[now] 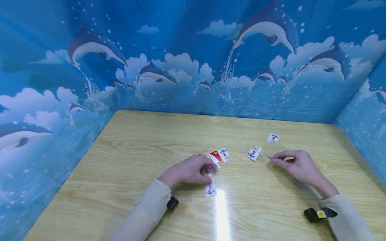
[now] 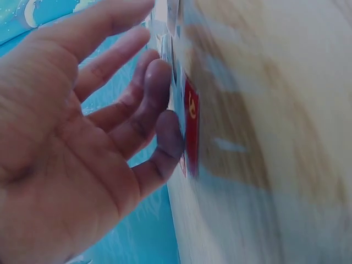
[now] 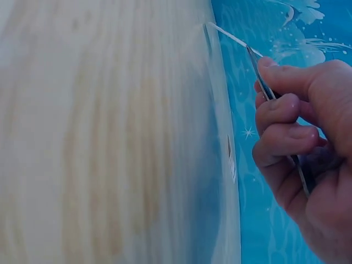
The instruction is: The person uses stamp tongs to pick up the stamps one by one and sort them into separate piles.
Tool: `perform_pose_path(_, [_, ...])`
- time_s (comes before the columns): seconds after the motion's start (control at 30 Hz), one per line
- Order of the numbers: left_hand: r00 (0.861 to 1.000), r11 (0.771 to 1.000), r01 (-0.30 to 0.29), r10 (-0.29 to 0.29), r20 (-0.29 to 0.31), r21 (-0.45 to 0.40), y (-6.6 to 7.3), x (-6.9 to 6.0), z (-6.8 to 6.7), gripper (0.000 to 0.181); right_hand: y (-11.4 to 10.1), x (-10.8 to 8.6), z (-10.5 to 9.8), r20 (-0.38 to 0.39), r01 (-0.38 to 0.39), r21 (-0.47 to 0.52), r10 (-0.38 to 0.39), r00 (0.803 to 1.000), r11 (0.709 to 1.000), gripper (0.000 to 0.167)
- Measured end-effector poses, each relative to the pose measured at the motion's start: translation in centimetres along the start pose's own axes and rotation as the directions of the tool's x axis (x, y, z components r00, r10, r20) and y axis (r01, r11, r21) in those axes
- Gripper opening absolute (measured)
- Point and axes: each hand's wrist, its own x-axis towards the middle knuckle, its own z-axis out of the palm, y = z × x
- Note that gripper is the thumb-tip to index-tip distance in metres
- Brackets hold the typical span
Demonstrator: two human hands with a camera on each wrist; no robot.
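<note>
My left hand [image 1: 193, 170] hovers low over several small printed cards, its fingers loosely bent and apart from the thumb. Its thumb tip is at the edge of one card [image 1: 210, 189]. Under and beyond its fingers lie a red-and-white card [image 1: 215, 156] and a pale printed card [image 1: 224, 155]; a red card [image 2: 191, 126] with a yellow emblem shows beside the fingertips in the left wrist view. My right hand [image 1: 294, 164] pinches metal tweezers [image 3: 264, 82]. A thin white piece [image 3: 234, 37] is at their tip, above or against another printed card [image 1: 253, 153].
One more printed card [image 1: 273, 138] lies farther back on the right. The wooden table [image 1: 144, 134] is bordered by a blue curtain [image 1: 187, 43] printed with dolphins at the back and sides. A bright light reflection [image 1: 221, 214] crosses the front of the table.
</note>
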Motion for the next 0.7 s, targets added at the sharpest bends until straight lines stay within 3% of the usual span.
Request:
perform_pose_path(0.4, [0.994,0.999,0.032,-0.033,0.099,0.012,-0.4,-0.7,-0.3,0.038,1.7,0.6,-0.9,-0.034,-0.06,0.0,0.06,0.998,0.998,0.026])
perform_pose_path(0.7, [0.994,0.999,0.032,-0.033,0.105,0.016,-0.4,-0.6,-0.3,0.032,2.7,1.4,-1.7,-0.04,-0.097,0.009,0.097,0.994,0.995,0.034])
